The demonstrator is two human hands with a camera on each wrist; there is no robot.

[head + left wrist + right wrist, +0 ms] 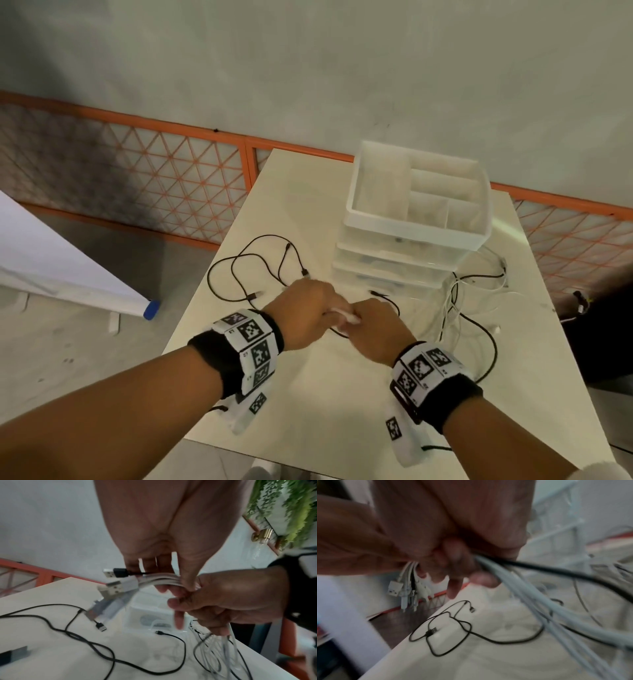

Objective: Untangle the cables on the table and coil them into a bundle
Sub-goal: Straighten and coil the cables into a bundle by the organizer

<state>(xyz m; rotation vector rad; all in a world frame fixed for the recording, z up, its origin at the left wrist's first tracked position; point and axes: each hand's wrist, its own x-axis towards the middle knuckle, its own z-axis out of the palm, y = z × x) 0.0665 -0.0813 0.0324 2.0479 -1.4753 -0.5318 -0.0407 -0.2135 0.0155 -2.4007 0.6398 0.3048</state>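
Both hands meet over the middle of the white table (308,394). My left hand (308,315) grips a bunch of white cables (159,579) and one black one, with their USB plugs (118,586) sticking out past the fingers. My right hand (373,329) holds the same bunch right beside it, and the strands trail from it down to a white and black tangle (459,308) at the table's right. A loose black cable (253,274) lies in loops on the left of the table. The right wrist view shows the plugs (407,592) hanging below the hands.
A stack of clear plastic drawer boxes with a divided tray (418,202) on top stands at the back of the table. An orange lattice fence (137,164) runs behind it. A white board (68,267) leans at the left on the floor.
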